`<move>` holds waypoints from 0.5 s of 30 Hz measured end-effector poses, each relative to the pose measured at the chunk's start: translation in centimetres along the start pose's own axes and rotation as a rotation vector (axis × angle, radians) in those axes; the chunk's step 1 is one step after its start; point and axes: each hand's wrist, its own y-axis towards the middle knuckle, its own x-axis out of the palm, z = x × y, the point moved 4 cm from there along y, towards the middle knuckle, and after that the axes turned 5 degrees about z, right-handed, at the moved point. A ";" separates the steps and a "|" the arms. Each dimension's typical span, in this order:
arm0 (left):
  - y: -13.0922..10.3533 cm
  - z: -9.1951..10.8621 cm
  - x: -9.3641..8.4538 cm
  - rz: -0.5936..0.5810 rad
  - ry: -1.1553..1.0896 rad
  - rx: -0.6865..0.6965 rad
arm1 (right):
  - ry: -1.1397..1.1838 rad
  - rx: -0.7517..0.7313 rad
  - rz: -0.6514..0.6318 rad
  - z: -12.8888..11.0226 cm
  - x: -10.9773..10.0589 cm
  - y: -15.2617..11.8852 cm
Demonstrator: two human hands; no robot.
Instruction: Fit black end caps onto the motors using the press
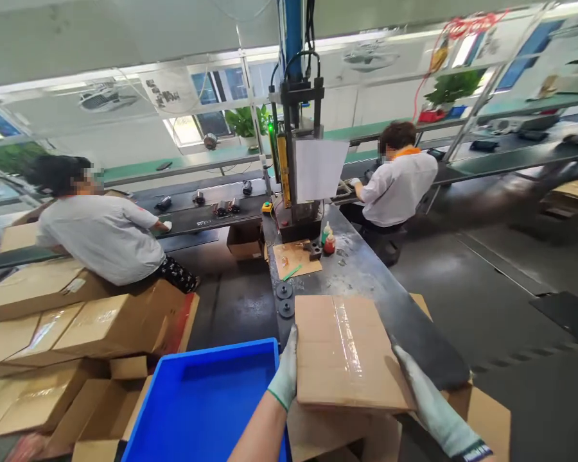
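A taped cardboard box (349, 353) is held level between my two gloved hands, over the near end of the dark metal bench (390, 289). My left hand (288, 362) presses against its left side, fingers pointing forward. On the right side, my right hand (421, 385) grips the box's edge. Under the box, part of another open carton (318, 436) shows. A blue plastic bin (197, 398) stands just left of my left forearm. The undersides of the held box and the fingertips beneath it are hidden.
A press (298, 109) stands at the bench's far end, with bottles (329, 242) and two black discs (285, 298) nearby. Cartons (91, 321) are stacked at left. One person (101, 231) sits at left, another (397, 186) beyond the bench at right, along a conveyor (187, 218).
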 end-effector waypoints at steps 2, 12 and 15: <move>-0.6 0.8 1.1 0.028 0.081 0.089 | -0.073 0.002 -0.032 1.6 -0.6 0.7; -3.0 -2.3 0.3 0.389 0.434 0.477 | -0.535 0.165 0.389 4.3 -0.3 0.9; 0.9 -0.9 1.8 0.352 0.370 0.544 | -0.486 0.048 0.463 2.0 1.3 5.2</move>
